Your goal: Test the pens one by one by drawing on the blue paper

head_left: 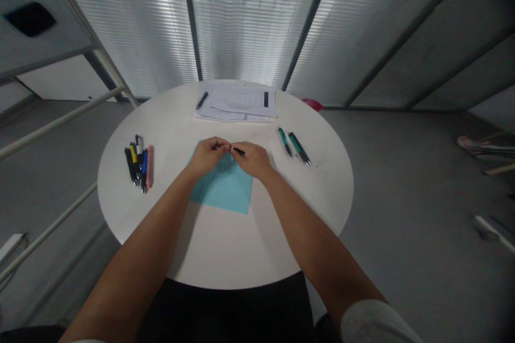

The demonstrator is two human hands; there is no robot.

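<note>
Above the far part of a light-blue sheet (222,190), both my hands meet at a small dark pen (238,151). My right hand (254,159) is closed around the pen, whose body shows between thumb and fingers. My left hand (207,156) pinches at the pen's left end with thumb and fingertips; a dark bit shows between those fingers, too small to make out fully. The sheet lies flat on the round white table (225,252), partly covered by my hands and forearms.
Several pens (139,163) lie grouped at the left. Green-and-black pens (300,148) lie at the right. Printed papers (237,102) with a black pen (202,100) on top rest at the far edge. White rails (64,112) stand left of the table; blinds (241,21) hang behind.
</note>
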